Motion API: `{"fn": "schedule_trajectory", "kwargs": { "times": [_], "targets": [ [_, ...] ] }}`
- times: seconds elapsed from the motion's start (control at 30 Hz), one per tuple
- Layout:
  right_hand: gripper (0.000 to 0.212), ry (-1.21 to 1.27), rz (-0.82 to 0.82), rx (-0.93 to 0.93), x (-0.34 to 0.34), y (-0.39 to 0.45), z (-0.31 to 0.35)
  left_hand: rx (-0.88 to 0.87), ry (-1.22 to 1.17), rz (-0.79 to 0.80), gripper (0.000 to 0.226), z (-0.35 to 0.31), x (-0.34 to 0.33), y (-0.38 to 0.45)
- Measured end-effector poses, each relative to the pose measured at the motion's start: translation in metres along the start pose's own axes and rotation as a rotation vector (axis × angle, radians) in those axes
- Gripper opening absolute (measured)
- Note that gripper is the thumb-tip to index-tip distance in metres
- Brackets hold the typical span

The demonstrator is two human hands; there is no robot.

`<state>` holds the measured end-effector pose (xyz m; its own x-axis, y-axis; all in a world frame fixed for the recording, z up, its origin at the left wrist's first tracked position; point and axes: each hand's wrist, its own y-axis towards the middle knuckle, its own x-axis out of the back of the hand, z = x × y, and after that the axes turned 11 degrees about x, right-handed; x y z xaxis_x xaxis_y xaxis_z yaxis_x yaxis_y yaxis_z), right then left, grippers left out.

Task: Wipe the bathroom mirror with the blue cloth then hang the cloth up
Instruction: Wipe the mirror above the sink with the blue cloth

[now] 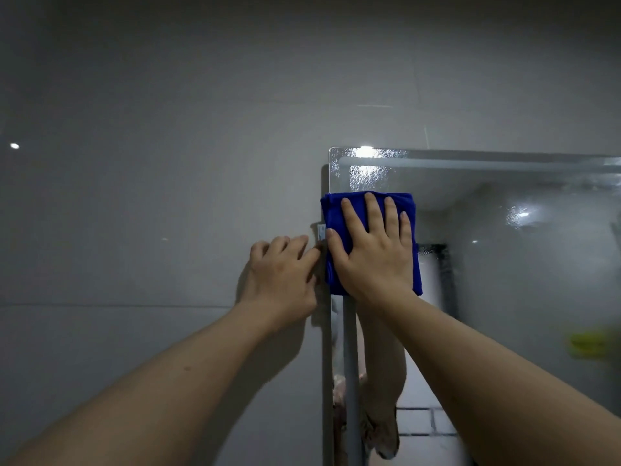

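Note:
A folded blue cloth lies flat against the upper left part of the bathroom mirror, overlapping its left edge. My right hand presses on the cloth with fingers spread and pointing up. My left hand rests on the grey wall tiles just left of the mirror's edge, fingers loosely bent, fingertips near the cloth's white label. Water spots cover the mirror's top left corner above the cloth.
Grey glossy wall tiles fill the left and top of the view. The mirror reflects my arm, a ceiling light, a tiled floor and a yellow object at the right.

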<state>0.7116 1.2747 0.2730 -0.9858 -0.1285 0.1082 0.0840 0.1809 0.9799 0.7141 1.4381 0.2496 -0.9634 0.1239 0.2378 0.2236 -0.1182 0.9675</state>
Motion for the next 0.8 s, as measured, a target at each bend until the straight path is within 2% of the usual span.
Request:
{"fn": "schedule_trajectory", "kwargs": {
  "times": [0.1,0.17,0.33,0.7,0.8],
  "targets": [
    [0.067,0.003,-0.007,0.009,0.002,0.019,0.0,-0.051,-0.043,-0.08,0.043,0.01,0.004,0.017],
    [0.067,0.011,-0.007,0.005,0.004,0.033,-0.001,-0.013,-0.092,-0.115,0.042,0.009,0.008,0.028],
    [0.067,0.019,-0.01,0.009,0.005,0.064,-0.004,0.065,-0.125,-0.065,0.048,-0.002,0.009,0.055],
    [0.066,0.011,-0.022,0.013,0.012,0.107,-0.017,0.108,-0.166,-0.083,0.027,-0.006,0.022,0.074],
    [0.067,0.01,-0.01,0.017,0.013,0.106,-0.02,0.136,-0.181,-0.096,0.028,-0.01,0.03,0.082]
  ]
}}
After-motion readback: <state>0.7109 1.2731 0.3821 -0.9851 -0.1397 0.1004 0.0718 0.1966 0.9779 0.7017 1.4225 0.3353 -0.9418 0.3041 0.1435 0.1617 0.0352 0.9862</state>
